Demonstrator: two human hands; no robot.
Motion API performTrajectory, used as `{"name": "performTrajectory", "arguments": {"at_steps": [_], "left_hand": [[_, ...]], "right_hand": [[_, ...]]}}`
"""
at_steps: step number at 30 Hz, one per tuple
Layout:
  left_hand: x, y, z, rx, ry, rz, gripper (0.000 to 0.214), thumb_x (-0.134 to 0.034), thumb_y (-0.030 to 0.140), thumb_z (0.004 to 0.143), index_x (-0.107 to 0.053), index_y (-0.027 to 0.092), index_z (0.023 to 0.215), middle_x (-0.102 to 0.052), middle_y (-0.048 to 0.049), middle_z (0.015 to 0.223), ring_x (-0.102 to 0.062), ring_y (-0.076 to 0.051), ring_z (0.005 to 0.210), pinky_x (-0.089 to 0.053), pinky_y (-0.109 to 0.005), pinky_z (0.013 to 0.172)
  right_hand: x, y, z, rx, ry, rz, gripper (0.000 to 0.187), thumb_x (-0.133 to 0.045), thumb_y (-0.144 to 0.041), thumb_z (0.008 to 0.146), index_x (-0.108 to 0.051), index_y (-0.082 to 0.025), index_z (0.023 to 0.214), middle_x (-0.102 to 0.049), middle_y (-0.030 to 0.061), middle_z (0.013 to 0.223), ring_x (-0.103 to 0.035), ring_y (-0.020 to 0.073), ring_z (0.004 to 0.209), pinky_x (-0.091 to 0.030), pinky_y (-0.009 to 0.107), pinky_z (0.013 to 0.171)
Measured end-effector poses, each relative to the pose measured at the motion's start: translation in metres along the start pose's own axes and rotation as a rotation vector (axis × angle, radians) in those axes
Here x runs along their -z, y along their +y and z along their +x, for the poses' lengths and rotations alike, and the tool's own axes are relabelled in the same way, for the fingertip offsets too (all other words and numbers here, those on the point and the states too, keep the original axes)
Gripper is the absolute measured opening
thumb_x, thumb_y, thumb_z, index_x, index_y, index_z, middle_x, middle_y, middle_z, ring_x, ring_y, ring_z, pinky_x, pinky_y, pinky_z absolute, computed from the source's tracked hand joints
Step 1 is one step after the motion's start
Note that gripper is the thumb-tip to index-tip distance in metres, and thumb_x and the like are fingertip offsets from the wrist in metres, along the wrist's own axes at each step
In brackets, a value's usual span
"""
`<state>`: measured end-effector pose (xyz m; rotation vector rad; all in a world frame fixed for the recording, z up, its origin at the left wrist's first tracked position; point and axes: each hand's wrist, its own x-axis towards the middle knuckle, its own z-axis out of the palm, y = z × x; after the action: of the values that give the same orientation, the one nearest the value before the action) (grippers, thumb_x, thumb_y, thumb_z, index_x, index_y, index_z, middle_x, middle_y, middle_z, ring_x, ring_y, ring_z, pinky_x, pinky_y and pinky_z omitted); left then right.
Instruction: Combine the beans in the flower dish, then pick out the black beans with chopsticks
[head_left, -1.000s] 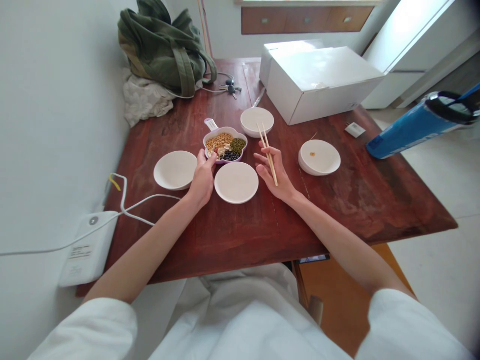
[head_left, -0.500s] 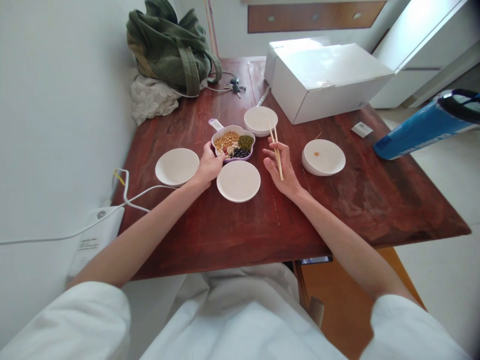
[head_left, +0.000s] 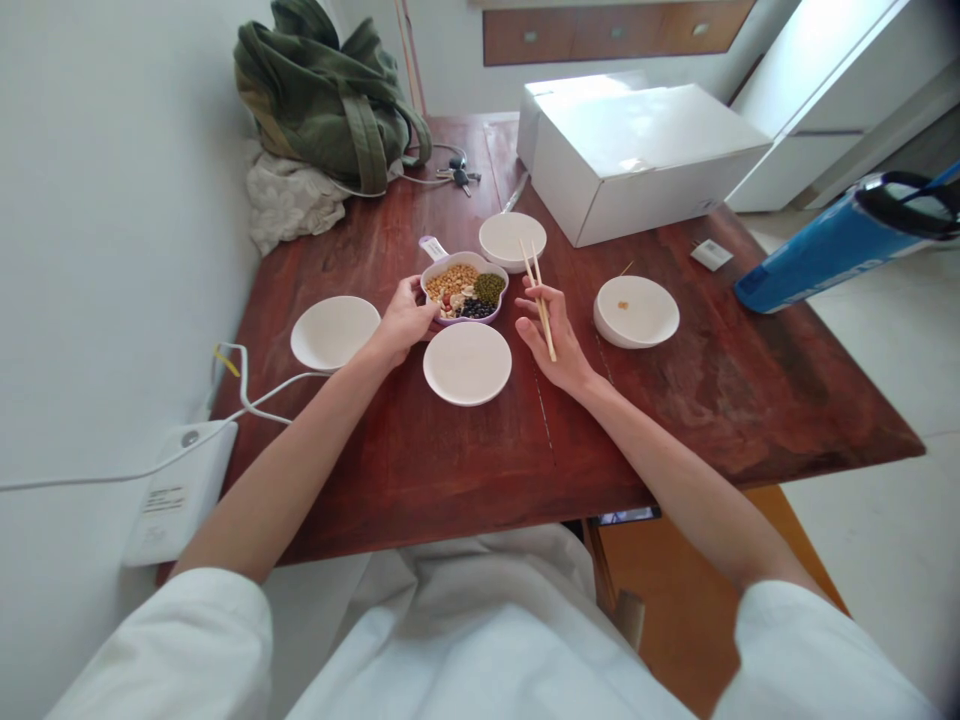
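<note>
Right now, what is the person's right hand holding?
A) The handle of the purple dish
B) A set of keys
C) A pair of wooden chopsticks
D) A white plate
C: the right hand holds the wooden chopsticks between its thumb and fingers.

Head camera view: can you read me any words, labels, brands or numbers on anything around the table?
No text is clear enough to quote.
Handle of the purple flower-shaped dish: a white label with marks, too small to read.
Side of the white corded box: printed lines, too blurred to read.
Small white card on the table: dark marks, too small to read.
</note>
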<state>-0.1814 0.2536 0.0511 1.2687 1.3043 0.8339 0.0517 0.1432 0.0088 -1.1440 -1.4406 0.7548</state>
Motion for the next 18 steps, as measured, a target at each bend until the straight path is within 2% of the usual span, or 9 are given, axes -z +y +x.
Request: {"name": "performTrajectory", "arguments": {"at_steps": [3, 5, 10, 14, 16, 18], "left_hand": [[0.000, 0.002, -0.002, -0.009, 0.020, -0.038, 0.063, -0.071, 0.004, 0.076, -0.052, 0.023, 0.132, -0.066, -0.0144, 0.150, -0.077, -0.028, 0.114, -0.069, -0.049, 0.098], [0.000, 0.005, -0.004, -0.008, 0.029, -0.056, 0.064, -0.070, 0.003, 0.074, -0.050, 0.024, 0.131, -0.066, -0.0142, 0.149, -0.077, -0.028, 0.115, -0.069, -0.049, 0.100], [0.002, 0.016, -0.009, 0.065, 0.019, -0.114, 0.074, -0.068, 0.002, 0.069, -0.042, 0.026, 0.134, -0.073, -0.0123, 0.125, -0.082, -0.028, 0.087, -0.069, -0.058, 0.092], [0.004, 0.024, -0.011, 0.127, 0.000, -0.195, 0.082, -0.065, 0.002, 0.067, -0.034, 0.025, 0.140, -0.076, -0.0109, 0.109, -0.083, -0.031, 0.081, -0.067, -0.064, 0.093], [0.005, 0.028, -0.011, 0.136, -0.009, -0.223, 0.084, -0.064, 0.003, 0.066, -0.032, 0.025, 0.140, -0.076, -0.0084, 0.103, -0.083, -0.029, 0.076, -0.069, -0.059, 0.088], [0.005, 0.030, -0.012, 0.133, -0.015, -0.233, 0.085, -0.065, 0.005, 0.066, -0.032, 0.025, 0.141, -0.076, -0.0053, 0.098, -0.080, -0.025, 0.066, -0.071, -0.049, 0.076]], "right_hand": [[0.000, -0.001, 0.000, -0.003, -0.002, -0.002, 0.061, -0.060, -0.074, 0.100, -0.039, -0.032, 0.139, -0.038, 0.0184, 0.174, -0.062, 0.0307, 0.145, -0.058, 0.055, 0.119], [0.000, -0.001, 0.000, -0.006, -0.002, -0.003, 0.061, -0.059, -0.074, 0.101, -0.039, -0.032, 0.140, -0.037, 0.0185, 0.174, -0.061, 0.0309, 0.146, -0.059, 0.054, 0.118], [0.000, -0.002, 0.000, -0.011, 0.007, 0.000, 0.061, -0.060, -0.075, 0.100, -0.039, -0.032, 0.138, -0.038, 0.0178, 0.174, -0.060, 0.0303, 0.147, -0.058, 0.055, 0.120], [0.000, -0.002, 0.001, -0.008, 0.016, 0.003, 0.061, -0.061, -0.076, 0.099, -0.040, -0.032, 0.136, -0.039, 0.0175, 0.173, -0.061, 0.0303, 0.146, -0.058, 0.055, 0.120], [0.000, -0.002, 0.001, -0.006, 0.021, 0.004, 0.060, -0.061, -0.075, 0.100, -0.040, -0.032, 0.136, -0.039, 0.0177, 0.173, -0.062, 0.0307, 0.146, -0.057, 0.056, 0.122], [0.001, -0.002, 0.001, -0.006, 0.026, 0.004, 0.060, -0.061, -0.074, 0.100, -0.039, -0.032, 0.136, -0.040, 0.0179, 0.173, -0.062, 0.0315, 0.146, -0.056, 0.057, 0.123]]}}
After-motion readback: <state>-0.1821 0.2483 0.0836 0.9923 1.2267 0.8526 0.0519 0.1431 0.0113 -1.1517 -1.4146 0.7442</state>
